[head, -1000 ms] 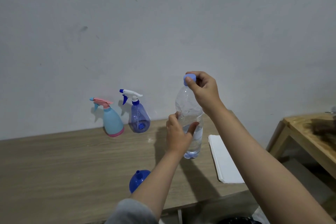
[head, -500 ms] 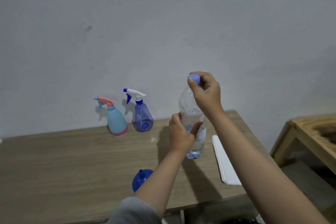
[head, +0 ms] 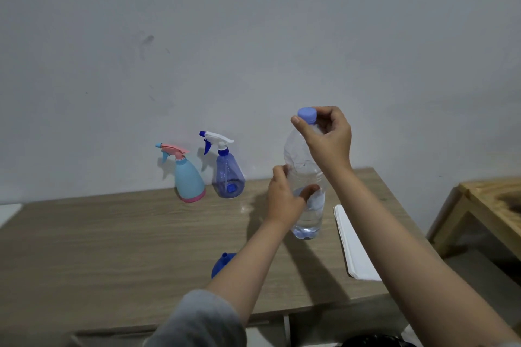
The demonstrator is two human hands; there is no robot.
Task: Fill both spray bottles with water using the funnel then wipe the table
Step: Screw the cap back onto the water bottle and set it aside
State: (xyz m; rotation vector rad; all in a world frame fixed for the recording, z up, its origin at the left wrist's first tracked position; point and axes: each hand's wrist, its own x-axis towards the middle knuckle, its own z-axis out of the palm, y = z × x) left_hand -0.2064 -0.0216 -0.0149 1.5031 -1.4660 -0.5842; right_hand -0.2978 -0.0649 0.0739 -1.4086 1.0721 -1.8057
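A clear water bottle (head: 308,222) stands upright on the wooden table (head: 112,239), part full of water. My left hand (head: 284,200) grips its body at mid-height. My right hand (head: 327,135) pinches its light-blue cap (head: 307,115) from above. Against the wall stand two spray bottles: a light-blue one with a pink trigger (head: 188,177) and a clear blue one with a white trigger (head: 227,175). A blue funnel (head: 221,265) lies on the table near my left forearm, partly hidden by it.
A stack of white paper towels (head: 352,245) lies on the table to the right of the bottle. A second, lighter wooden table (head: 490,205) stands at the far right. A grey wall rises just behind the spray bottles.
The view has drifted, so everything sits a little further right in frame. My right hand has turned slightly on the cap; the bottle stays where it was.
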